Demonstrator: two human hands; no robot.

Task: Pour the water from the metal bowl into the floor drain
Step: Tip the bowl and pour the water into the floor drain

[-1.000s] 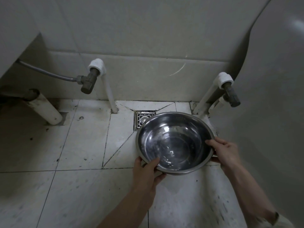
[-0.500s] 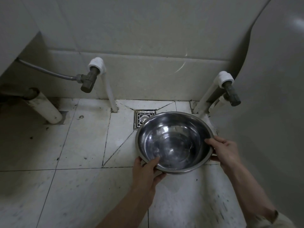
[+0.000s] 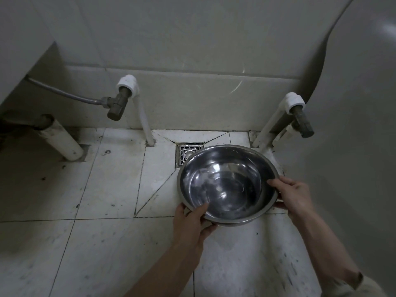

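A shiny metal bowl (image 3: pixel 227 185) is held just above the tiled floor, roughly level, with clear water rippling in its bottom. My left hand (image 3: pixel 191 219) grips its near-left rim, thumb inside the bowl. My right hand (image 3: pixel 293 197) grips the right rim, fingers curled over the edge. The square metal floor drain (image 3: pixel 185 153) lies in the floor just beyond the bowl's far-left edge; the bowl covers its right and near part.
A white pipe with a brass valve (image 3: pixel 120 103) and a grey hose stands left of the drain. Another white pipe with a valve (image 3: pixel 299 116) stands to the right. A thick white drainpipe (image 3: pixel 62 142) slants at the far left. A pale curved fixture (image 3: pixel 353 146) fills the right side.
The bowl and both hands have barely moved. The water's reflections inside the bowl have shifted a little.
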